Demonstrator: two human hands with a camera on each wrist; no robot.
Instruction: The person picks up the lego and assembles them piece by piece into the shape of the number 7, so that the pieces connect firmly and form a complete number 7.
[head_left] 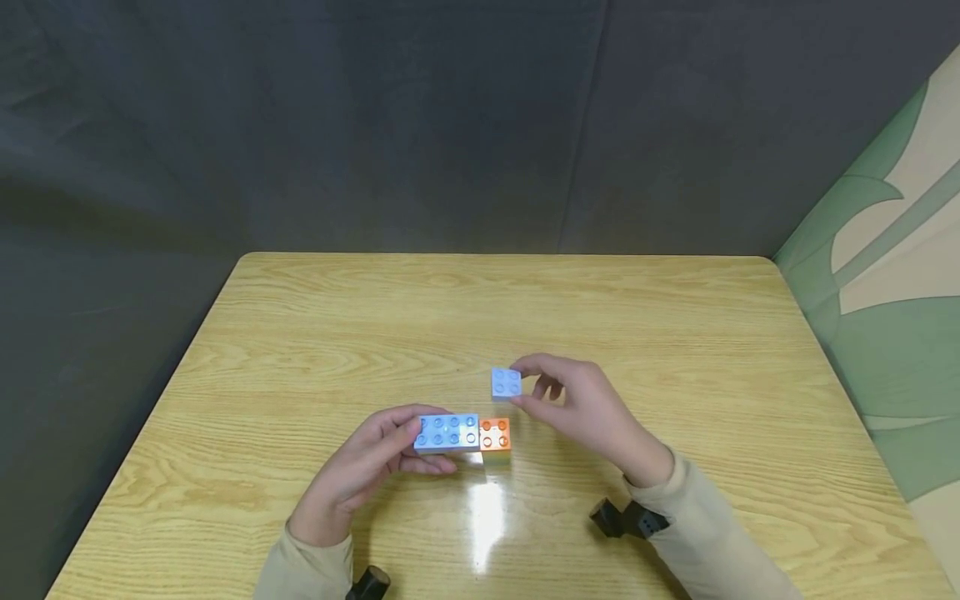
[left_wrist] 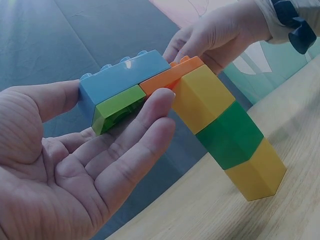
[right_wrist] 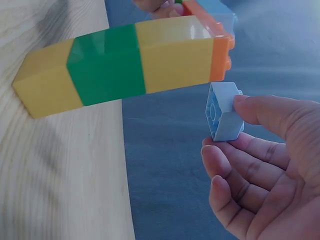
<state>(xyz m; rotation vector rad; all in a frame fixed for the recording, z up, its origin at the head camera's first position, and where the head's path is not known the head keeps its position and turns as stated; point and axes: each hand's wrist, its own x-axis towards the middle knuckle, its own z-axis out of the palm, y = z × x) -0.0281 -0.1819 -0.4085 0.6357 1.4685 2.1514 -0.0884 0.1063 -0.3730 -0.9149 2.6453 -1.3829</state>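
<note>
A stack of toy building bricks stands on the table, with a yellow brick [left_wrist: 257, 172], a green brick [left_wrist: 230, 137] and another yellow brick [left_wrist: 207, 97] one above the other. An orange brick [head_left: 494, 434] tops it. Out to the left juts a long blue brick [head_left: 446, 432], with a light green brick [left_wrist: 119, 106] under it. My left hand [head_left: 367, 458] holds this blue end, thumb against the blue brick. Beyond the stack, my right hand [head_left: 581, 404] pinches a small light blue brick [right_wrist: 225, 112] between thumb and fingers, apart from the orange brick.
The wooden table [head_left: 300, 333] spreads around the stack on all sides. A dark curtain [head_left: 420, 125] hangs behind it and at the left. On the right is a green and beige patterned surface [head_left: 900, 375]. Black wrist devices [head_left: 628, 518] sit by both sleeves.
</note>
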